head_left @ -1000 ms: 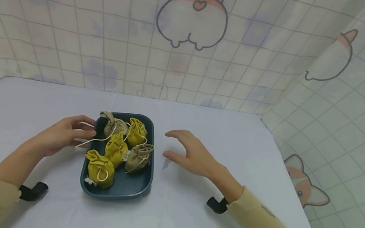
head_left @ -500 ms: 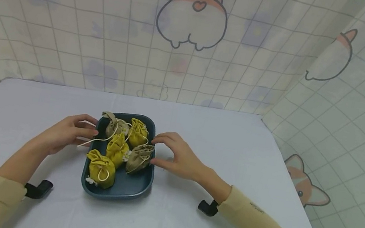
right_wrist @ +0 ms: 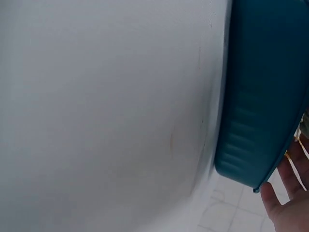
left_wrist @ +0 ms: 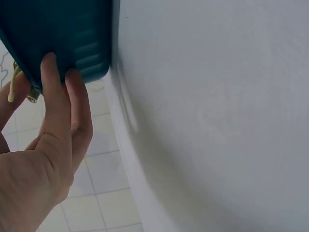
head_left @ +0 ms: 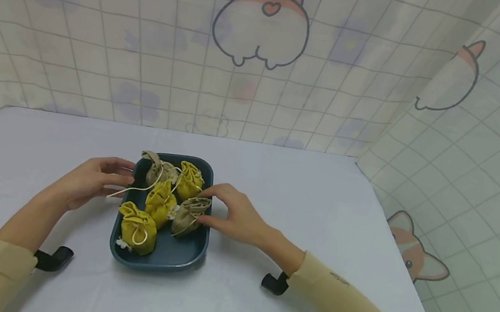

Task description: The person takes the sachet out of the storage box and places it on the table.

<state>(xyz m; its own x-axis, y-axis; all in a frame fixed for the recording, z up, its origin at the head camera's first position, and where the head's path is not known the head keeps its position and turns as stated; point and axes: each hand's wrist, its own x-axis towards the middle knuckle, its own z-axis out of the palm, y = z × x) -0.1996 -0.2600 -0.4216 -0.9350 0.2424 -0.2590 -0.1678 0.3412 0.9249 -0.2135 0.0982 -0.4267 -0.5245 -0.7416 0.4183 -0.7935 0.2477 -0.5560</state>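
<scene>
A dark teal tray point(head_left: 161, 260) holds several small drawstring pouches. My left hand point(head_left: 87, 180) rests loosely bent fingers point(left_wrist: 55, 106) on the tray's outer left wall; a pale cord hangs over the rim there. On the other side, my right hand point(head_left: 237, 215) reaches over the right rim, index finger and thumb spread apart around a grey-brown pouch point(head_left: 189, 216). A yellow pouch point(head_left: 189, 181) lies just beyond the index finger. In the right wrist view the right hand point(right_wrist: 292, 188) is partly cut off, so its fingertips are hidden.
Another grey-brown pouch point(head_left: 159, 172) sits at the tray's back left. Two more yellow pouches, one central point(head_left: 160, 201) and one front-left point(head_left: 138, 231), lie in the tray. A white cloth point(head_left: 264, 303) covers the table; a patterned curtain point(head_left: 289, 101) hangs behind.
My right hand has moved left, from beside the tray to over its right rim at the grey-brown pouch. The left hand and the tray stay nearly still.
</scene>
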